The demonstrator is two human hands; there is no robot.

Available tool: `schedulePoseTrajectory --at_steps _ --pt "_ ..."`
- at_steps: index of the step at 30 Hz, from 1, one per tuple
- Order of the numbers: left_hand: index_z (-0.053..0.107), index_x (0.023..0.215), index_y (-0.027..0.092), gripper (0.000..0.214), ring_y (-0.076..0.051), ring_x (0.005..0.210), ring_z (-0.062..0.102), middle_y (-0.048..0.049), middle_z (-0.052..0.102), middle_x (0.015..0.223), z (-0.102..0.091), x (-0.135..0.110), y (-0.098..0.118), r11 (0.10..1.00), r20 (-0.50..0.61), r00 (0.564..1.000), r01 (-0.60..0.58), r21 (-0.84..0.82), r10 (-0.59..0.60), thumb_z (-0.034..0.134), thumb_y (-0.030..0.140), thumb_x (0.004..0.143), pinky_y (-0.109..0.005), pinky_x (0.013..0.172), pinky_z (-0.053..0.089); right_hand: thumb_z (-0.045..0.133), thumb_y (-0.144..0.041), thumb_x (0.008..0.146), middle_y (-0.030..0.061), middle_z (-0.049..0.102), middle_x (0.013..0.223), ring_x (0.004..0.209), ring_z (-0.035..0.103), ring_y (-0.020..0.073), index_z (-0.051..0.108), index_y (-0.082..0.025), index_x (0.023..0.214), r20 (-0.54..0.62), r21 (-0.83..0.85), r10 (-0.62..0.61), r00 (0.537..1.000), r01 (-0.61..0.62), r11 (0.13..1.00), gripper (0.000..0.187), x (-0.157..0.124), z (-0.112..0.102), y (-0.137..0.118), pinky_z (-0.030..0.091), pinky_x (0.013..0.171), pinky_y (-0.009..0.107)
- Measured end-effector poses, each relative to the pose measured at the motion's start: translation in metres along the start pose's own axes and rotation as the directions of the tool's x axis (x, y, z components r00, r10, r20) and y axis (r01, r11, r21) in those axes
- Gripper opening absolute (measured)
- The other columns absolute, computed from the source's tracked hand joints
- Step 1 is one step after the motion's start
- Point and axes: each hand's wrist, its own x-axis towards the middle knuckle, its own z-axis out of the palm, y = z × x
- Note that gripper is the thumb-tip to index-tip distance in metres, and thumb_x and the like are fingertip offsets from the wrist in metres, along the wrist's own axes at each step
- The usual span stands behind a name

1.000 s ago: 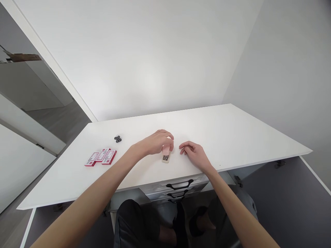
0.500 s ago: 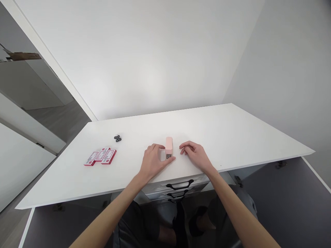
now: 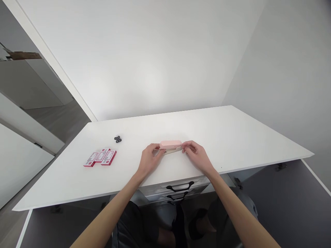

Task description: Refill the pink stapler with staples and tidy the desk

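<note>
A pink stapler [image 3: 170,144] lies lengthwise across the front middle of the white tabletop, its thin pale base showing at an angle below the pink top. My left hand [image 3: 150,156] grips its left end between thumb and fingers. At the right end, my right hand [image 3: 196,154] has its fingertips closed on the stapler near the base. The fingers partly cover both ends.
Small red-and-white boxes [image 3: 100,157] lie grouped at the left of the white tabletop [image 3: 232,137]. Behind them sits a small black staple remover [image 3: 118,138]. Drawers with black handles [image 3: 180,186] are under the front edge, and a wall rises behind.
The stapler has turned from pointing away from me to lying sideways. My right hand, apart from it before, now touches its right end; my left hand has closed on the left end.
</note>
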Motion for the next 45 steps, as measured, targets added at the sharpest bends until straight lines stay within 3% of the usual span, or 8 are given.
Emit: schedulePoseTrajectory --at_steps 4,8,11,18,28,37,45 --pt "0.077 0.105 0.026 0.024 -0.026 0.107 0.072 -0.0046 0.078 0.114 0.001 0.001 0.000 0.999 -0.003 1.000 0.029 -0.033 -0.029 0.063 0.042 0.095 -0.042 0.098 0.054 0.062 -0.037 0.090 0.0110 0.067 0.123 0.108 0.063 0.0258 0.064 -0.024 0.116 -0.106 -0.158 -0.126 0.986 0.108 0.982 0.029 0.001 -0.002 0.004 0.050 0.095 0.042" --pt "0.077 0.105 0.026 0.026 -0.026 0.106 0.072 -0.0045 0.079 0.113 0.002 0.000 -0.001 0.999 0.016 1.000 0.016 -0.037 -0.015 0.064 0.045 0.095 -0.042 0.096 0.055 0.066 -0.042 0.093 0.0108 0.062 0.138 0.125 0.057 0.0286 0.060 -0.028 0.131 0.033 -0.234 -0.246 0.969 0.247 0.940 0.041 0.006 0.005 0.003 0.047 0.106 0.046" --pt "0.076 0.105 0.026 0.025 -0.025 0.103 0.071 -0.0045 0.078 0.110 0.002 0.000 -0.002 1.000 0.026 1.000 -0.004 -0.022 0.004 0.063 0.044 0.096 -0.041 0.094 0.054 0.068 -0.046 0.094 0.0080 0.064 0.139 0.133 0.052 0.0299 0.063 -0.031 0.130 0.117 -0.245 -0.260 0.958 0.282 0.928 0.040 0.012 0.015 0.000 0.043 0.112 0.048" --pt "0.074 0.100 0.024 0.020 -0.023 0.098 0.066 -0.0041 0.074 0.101 0.003 -0.002 -0.004 0.999 0.027 0.999 -0.045 0.024 0.044 0.063 0.041 0.098 -0.039 0.090 0.050 0.069 -0.051 0.093 0.0057 0.071 0.124 0.115 0.062 0.0278 0.067 -0.029 0.120 0.246 -0.203 -0.116 0.962 0.168 0.965 0.034 0.024 0.030 -0.008 0.049 0.098 0.043" --pt "0.071 0.094 0.023 0.013 -0.021 0.094 0.063 -0.0029 0.068 0.099 0.006 -0.002 -0.003 0.995 0.018 0.995 -0.094 0.044 0.093 0.064 0.034 0.098 -0.035 0.084 0.048 0.064 -0.054 0.097 0.0048 0.067 0.128 0.117 0.060 0.0272 0.065 -0.029 0.120 0.292 -0.123 -0.093 0.952 0.134 0.983 0.034 0.024 0.025 -0.009 0.049 0.098 0.041" --pt "0.071 0.101 0.024 0.013 -0.022 0.099 0.063 -0.0029 0.070 0.105 0.009 -0.005 -0.004 0.976 0.021 0.988 -0.157 0.151 0.156 0.062 0.034 0.101 -0.041 0.092 0.046 0.063 -0.058 0.098 0.0049 0.068 0.125 0.110 0.064 0.0256 0.063 -0.027 0.123 0.335 -0.008 -0.039 0.941 0.045 0.999 0.040 0.023 0.023 -0.014 0.052 0.092 0.038" --pt "0.073 0.105 0.025 0.010 -0.021 0.098 0.062 -0.0011 0.070 0.103 0.013 -0.006 -0.001 0.950 0.048 0.977 -0.213 0.229 0.207 0.068 0.032 0.099 -0.041 0.092 0.045 0.057 -0.058 0.102 0.0046 0.066 0.119 0.107 0.061 0.0226 0.056 -0.027 0.125 0.333 0.081 -0.112 0.936 0.090 0.993 0.038 0.023 0.023 -0.011 0.050 0.093 0.035"
